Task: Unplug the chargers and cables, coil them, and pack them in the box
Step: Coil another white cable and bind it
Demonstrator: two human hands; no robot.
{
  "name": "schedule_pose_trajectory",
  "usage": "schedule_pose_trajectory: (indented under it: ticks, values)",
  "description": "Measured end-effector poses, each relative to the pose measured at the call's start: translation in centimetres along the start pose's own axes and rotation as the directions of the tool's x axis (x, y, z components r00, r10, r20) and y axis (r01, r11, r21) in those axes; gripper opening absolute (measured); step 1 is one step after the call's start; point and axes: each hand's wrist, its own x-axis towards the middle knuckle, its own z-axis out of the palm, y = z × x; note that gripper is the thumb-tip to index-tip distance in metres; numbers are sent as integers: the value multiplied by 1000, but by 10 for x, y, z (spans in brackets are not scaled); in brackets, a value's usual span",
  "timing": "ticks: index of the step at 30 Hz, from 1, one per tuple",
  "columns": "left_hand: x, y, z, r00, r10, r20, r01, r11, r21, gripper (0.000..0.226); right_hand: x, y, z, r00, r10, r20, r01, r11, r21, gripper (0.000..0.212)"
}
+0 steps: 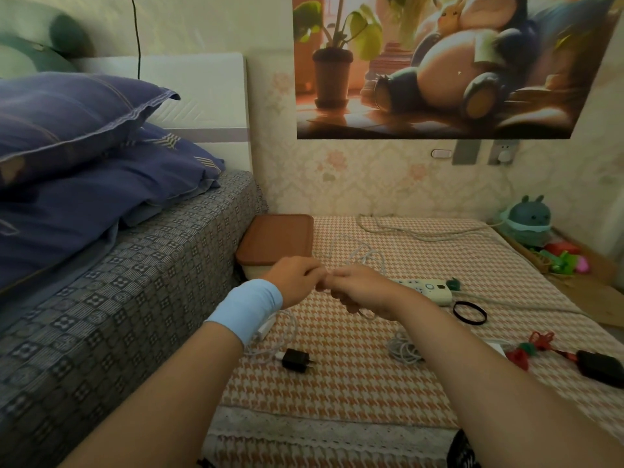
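My left hand (297, 276) and my right hand (356, 288) meet above the checked tablecloth, both with fingers curled round a thin white cable (363, 255) that loops up behind them. A white power strip (435, 290) lies just right of my right hand. A black charger (297, 360) with a white cable (287, 336) lies under my left wrist. Another coiled white cable (403, 351) rests under my right forearm. The box (275, 239), with a brown lid, stands at the table's left edge beside the bed.
A bed (135, 265) with blue pillows borders the left. A black hair band (469, 314), red and green ties (526, 352) and a black pouch (601, 368) lie at the right. A thick pale cord (422, 233) runs along the back. A wall socket (503, 153) holds a white plug.
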Motion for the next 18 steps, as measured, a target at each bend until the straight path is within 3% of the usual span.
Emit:
schedule_pose_trajectory:
  ticks: [3, 5, 9, 11, 15, 18]
  values:
    - [2, -12, -12, 998, -60, -37, 61, 998, 28, 38, 4, 1, -2, 997, 49, -59, -36, 978, 204, 29]
    - [2, -23, -19, 989, -88, -118, 102, 988, 115, 38, 5, 6, -5, 988, 55, -142, -25, 978, 205, 37]
    - [-2, -43, -32, 940, -168, -296, 208, 972, 111, 42, 6, 14, -11, 985, 42, -167, -25, 995, 98, 37]
    - [-4, -50, -34, 918, -223, -329, 261, 962, 77, 43, 6, 12, -8, 988, -6, -154, 1, 999, -37, 42]
    - [-7, -60, -38, 855, -299, -424, 340, 940, 22, 46, 3, 0, 7, 991, -128, -47, 112, 959, -262, 40]
    - [-10, -70, -40, 843, -383, -377, 424, 905, 29, 48, 1, -6, 19, 986, -166, 11, 161, 938, -306, 47]
